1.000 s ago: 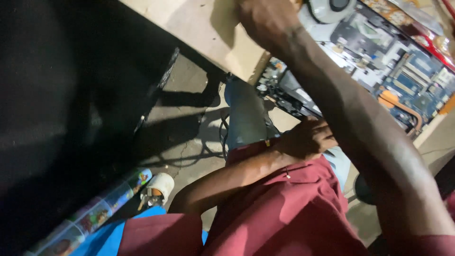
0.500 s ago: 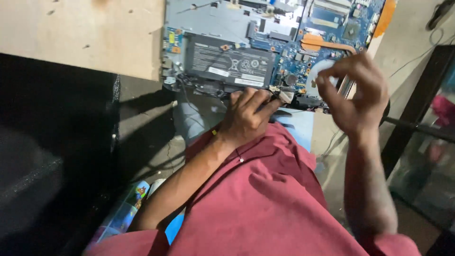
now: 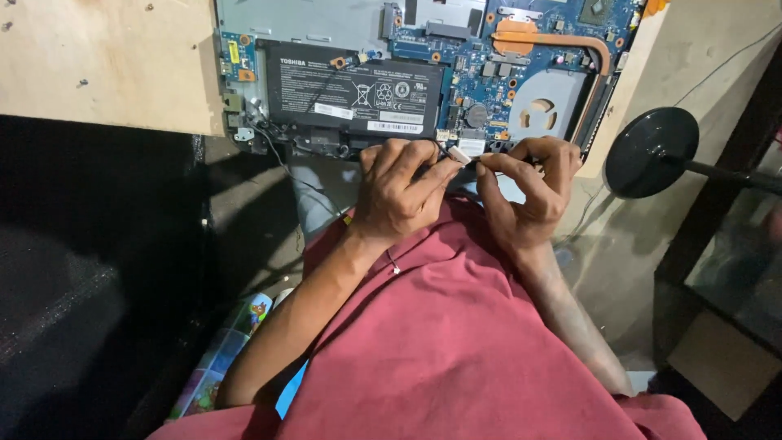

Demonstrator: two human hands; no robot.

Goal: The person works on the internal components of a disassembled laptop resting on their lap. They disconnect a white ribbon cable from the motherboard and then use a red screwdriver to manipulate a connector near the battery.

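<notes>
White small connector (image 3: 459, 154) pinched between my left hand (image 3: 399, 191) and right hand (image 3: 528, 191), both grips closed, steady at open laptop (image 3: 423, 73) edge.

Bright up top, dark at my left

Light falls on the board (image 3: 489, 73) and my hands, sharp there; the left side sinks into near-black shadow, and the lower edges look soft.

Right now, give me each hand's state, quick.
Left hand: closed, fingertips pinching the small white connector at the opened laptop edge.
Right hand: closed, grip pinched on the same connector from the other side.
</notes>
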